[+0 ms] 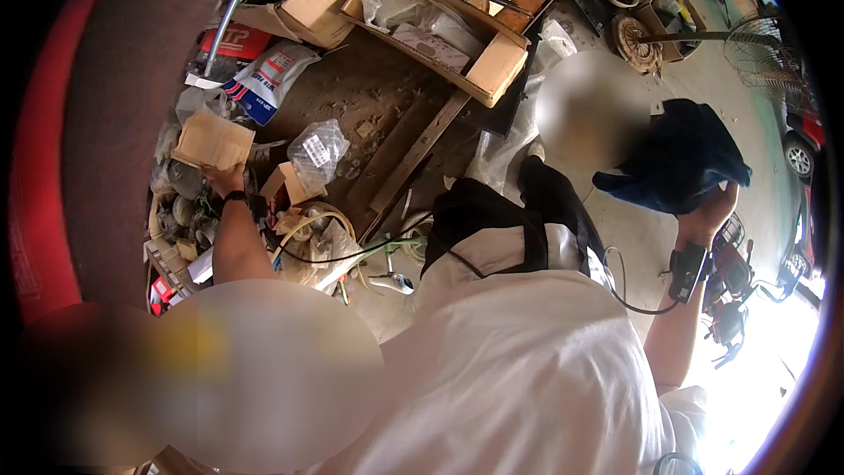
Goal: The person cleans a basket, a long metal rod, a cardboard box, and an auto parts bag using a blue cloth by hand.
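Observation:
My left hand (225,179) reaches into the clutter on the left and holds a small brown cardboard box (212,138) by its near edge. Most of the fingers are hidden by the box. Beneath and around it lie dusty metal parts (188,208) and plastic wrapping. Out on the right, my right hand (707,214) grips a bunched dark blue cloth (679,158), which hangs over the fingers. A black device (690,270) with a cable is strapped to that wrist.
A long open carton (484,89) with plastic bags stands ahead. Near my left hand are a printed parts bag (273,76), a clear plastic bag (320,152) and an open small carton (290,185). A wooden plank (419,152) lies ahead. A wire fan guard (761,49) stands far right.

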The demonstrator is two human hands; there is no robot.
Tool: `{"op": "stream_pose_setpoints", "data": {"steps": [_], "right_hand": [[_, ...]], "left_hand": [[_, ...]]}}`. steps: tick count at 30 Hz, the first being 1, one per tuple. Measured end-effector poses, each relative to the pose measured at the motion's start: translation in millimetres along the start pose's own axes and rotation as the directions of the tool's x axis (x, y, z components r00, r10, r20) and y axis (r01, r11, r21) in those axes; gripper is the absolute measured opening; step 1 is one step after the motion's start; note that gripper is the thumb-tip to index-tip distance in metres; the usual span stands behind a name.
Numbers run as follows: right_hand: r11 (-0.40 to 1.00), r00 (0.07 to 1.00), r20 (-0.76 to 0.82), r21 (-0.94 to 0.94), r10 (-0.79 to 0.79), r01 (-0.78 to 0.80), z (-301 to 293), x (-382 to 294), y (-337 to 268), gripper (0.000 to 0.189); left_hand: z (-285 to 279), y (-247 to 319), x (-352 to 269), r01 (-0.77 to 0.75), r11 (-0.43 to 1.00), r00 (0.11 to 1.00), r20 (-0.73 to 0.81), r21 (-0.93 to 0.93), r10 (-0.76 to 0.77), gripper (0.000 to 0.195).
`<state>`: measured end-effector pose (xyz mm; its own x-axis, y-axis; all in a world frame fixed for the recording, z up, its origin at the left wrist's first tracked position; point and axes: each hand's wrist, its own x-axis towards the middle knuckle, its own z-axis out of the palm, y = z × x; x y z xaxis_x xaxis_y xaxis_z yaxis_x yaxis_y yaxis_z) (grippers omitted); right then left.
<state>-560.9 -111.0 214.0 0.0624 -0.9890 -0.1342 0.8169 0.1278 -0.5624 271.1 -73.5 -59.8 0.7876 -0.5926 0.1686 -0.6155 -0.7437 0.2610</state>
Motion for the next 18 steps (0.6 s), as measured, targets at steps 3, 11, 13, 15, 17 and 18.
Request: {"op": "stream_pose_setpoints", "data": {"steps": [3, 11, 13, 15, 17, 18], "right_hand": [[1.0, 0.987, -0.157, -0.019, 0.014, -0.017, -3, 25, 6, 0.053], [0.993, 0.994, -0.084, -0.098, 0.064, -0.072, 10, 32, 21, 0.049], [0.994, 0.995, -0.073, -0.085, 0.066, -0.072, 10, 33, 23, 0.048], [0.991, 0.993, -0.041, -0.064, 0.112, -0.114, 15, 33, 26, 0.048], [0.99, 0.993, 0.001, -0.076, 0.119, -0.119, 7, 39, 21, 0.048], [0.988, 0.991, 0.03, -0.09, 0.127, -0.124, 4, 37, 20, 0.048]], "left_hand": [[-24, -31, 16, 0.127, 0.988, 0.976, 0.166, 0.089, -0.141, 0.129], [-56, 39, -24, 0.215, 0.976, 0.966, -0.152, 0.026, -0.209, 0.107], [-64, 24, -17, 0.147, 0.989, 0.963, -0.23, 0.026, -0.137, 0.081], [-67, -9, 1, -0.02, 1.0, 0.941, -0.338, -0.023, 0.011, 0.058], [-76, -5, 7, 0.037, 0.994, 0.994, -0.108, 0.1, -0.026, 0.063], [-82, 4, 7, 0.042, 0.989, 0.999, -0.028, 0.145, -0.038, 0.065]]}}
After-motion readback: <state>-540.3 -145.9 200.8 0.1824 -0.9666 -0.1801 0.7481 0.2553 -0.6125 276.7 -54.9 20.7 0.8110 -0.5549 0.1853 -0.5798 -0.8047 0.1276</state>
